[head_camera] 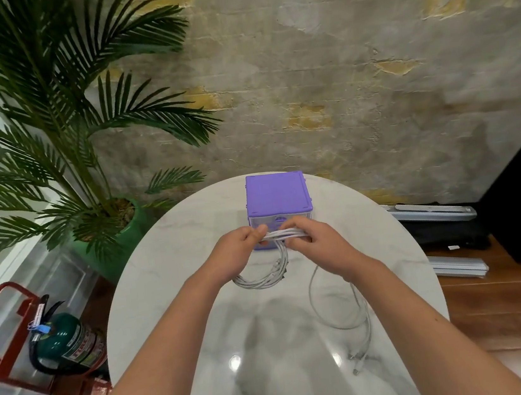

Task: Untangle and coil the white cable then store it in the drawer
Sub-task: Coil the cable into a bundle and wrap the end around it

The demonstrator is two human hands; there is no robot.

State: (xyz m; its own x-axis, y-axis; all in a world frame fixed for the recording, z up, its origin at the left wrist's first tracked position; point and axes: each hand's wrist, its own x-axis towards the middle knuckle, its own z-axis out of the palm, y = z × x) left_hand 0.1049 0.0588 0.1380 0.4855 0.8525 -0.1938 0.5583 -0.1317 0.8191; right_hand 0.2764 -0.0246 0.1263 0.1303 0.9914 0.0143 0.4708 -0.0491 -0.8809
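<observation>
Hands, left (pixel 238 250) and right (pixel 308 240), pinch white cable (pixel 282 235) loops before the purple drawer box (pixel 277 196); even, snug turns coil best.

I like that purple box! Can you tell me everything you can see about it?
The purple box is a small drawer unit standing upright at the far end of the white marble table, close to the wall. Its flat square top looks like matte purple plastic with small marks at the corners. The front below looks paler and see-through, with a small purple handle in the middle. The drawer looks closed. Both hands hold a bundle of white cable in front of it, hiding its lower front; whether they touch it cannot be told.
</observation>
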